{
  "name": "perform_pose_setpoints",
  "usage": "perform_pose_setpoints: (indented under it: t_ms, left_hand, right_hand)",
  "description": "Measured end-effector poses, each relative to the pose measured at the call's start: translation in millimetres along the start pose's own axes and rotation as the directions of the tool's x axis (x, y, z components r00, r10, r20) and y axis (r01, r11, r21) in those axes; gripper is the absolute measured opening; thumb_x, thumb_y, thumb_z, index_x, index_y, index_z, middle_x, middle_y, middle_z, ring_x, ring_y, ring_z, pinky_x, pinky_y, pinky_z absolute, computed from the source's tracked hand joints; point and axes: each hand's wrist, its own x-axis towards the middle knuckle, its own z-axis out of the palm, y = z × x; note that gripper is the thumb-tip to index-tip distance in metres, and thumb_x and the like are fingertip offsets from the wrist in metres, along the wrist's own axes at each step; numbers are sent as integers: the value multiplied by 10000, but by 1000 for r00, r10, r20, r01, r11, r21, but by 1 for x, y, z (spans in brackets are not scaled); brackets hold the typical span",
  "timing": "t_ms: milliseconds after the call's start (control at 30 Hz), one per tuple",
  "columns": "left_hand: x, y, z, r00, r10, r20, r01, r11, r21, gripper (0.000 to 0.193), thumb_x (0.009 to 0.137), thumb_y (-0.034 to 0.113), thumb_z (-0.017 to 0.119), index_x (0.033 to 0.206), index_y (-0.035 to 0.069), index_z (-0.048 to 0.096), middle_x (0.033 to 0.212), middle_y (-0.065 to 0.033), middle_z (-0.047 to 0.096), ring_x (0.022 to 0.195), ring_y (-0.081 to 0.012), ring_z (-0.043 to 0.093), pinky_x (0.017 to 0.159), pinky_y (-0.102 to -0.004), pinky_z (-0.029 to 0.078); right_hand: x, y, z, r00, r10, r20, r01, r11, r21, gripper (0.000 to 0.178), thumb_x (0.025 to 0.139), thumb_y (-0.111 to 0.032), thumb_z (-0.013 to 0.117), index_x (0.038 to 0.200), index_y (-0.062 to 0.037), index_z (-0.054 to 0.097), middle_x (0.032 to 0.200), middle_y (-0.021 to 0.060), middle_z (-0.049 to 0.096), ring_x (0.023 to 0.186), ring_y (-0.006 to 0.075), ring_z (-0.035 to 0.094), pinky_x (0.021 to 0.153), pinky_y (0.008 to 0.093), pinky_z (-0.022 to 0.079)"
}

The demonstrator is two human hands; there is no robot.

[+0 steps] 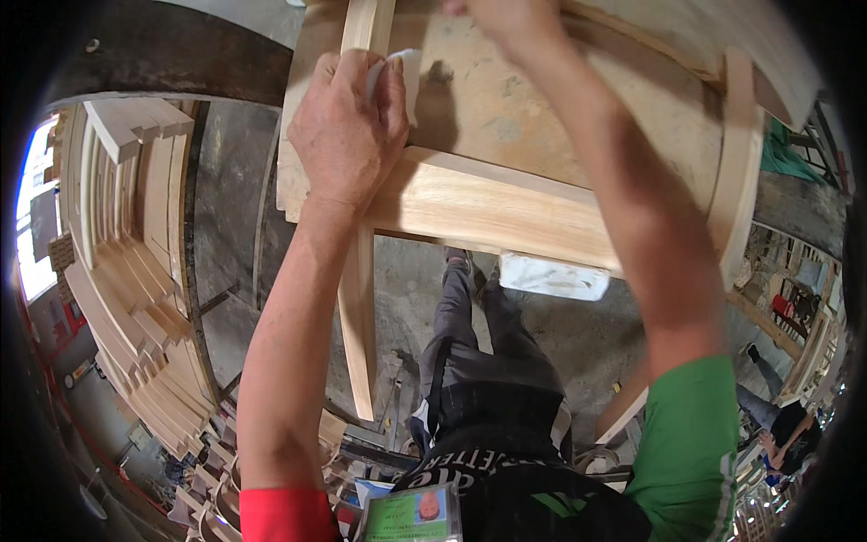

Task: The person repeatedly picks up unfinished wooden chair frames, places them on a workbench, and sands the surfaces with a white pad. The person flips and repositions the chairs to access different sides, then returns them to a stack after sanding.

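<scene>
My left hand is closed, fingers curled over a pale wooden leg where it meets a crossrail. Between thumb and fingers it grips a crumpled white pad, cloth or paper, partly hidden by the hand. My right hand is raised at the top edge above the board, smeared by motion and partly cut off; its fingers do not show clearly. A second wooden leg stands at the frame's right side. The wooden frame lies on a worn plywood board.
A white, stained block sits under the crossrail's near edge. Stacked curved wooden parts stand on the left. A dark beam runs at upper left. Another person is at the far right, among more wooden pieces.
</scene>
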Motion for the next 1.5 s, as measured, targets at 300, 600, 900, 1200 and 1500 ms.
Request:
perform_pose_setpoints:
  t_ms: [300, 600, 900, 1200, 1500]
  left_hand:
    - [2, -3, 4, 997, -43, 64, 44, 999, -20, 215, 1006, 300, 702, 1004, 85, 709, 929, -101, 691, 793, -299, 709, 706, -415, 552]
    - [2, -2, 0, 995, -58, 86, 60, 998, -21, 192, 1011, 283, 702, 1018, 92, 718, 928, -86, 694, 814, -263, 716, 727, -391, 564]
    - [3, -4, 5, 998, 7, 55, -8, 1000, 20, 166, 992, 255, 708, 970, 92, 684, 873, -78, 636, 717, -258, 676, 626, -406, 530]
    - [2, -3, 6, 999, 32, 36, -33, 999, 27, 165, 992, 250, 711, 975, 87, 690, 869, -73, 633, 681, -239, 673, 584, -399, 513]
    - [3, -3, 5, 999, 36, 18, -36, 999, 14, 173, 985, 248, 720, 964, 76, 709, 874, -80, 644, 693, -247, 681, 593, -404, 522]
  right_hand:
    - [109, 33, 40, 909, -409, -81, 339, 839, -426, 141, 934, -92, 639, 964, 16, 724, 856, 188, 742, 747, 296, 715, 659, 431, 563]
    - [126, 49, 41, 831, -526, 180, 545, 705, -455, 172, 936, -122, 632, 1023, 3, 713, 944, 225, 732, 835, 359, 715, 788, 472, 563]
    - [118, 48, 44, 647, -760, 57, 658, 519, -546, 301, 1007, -251, 605, 1172, -16, 698, 1136, 272, 716, 1116, 434, 667, 938, 513, 514]
    - [97, 41, 35, 742, -658, 128, 651, 661, -373, 409, 1016, -345, 614, 1246, -12, 672, 1196, 282, 701, 1174, 425, 661, 965, 496, 513]
    - [94, 45, 34, 786, -604, 130, 569, 627, -532, 405, 1004, -327, 610, 1258, -16, 670, 1197, 287, 692, 1172, 459, 642, 988, 517, 506]
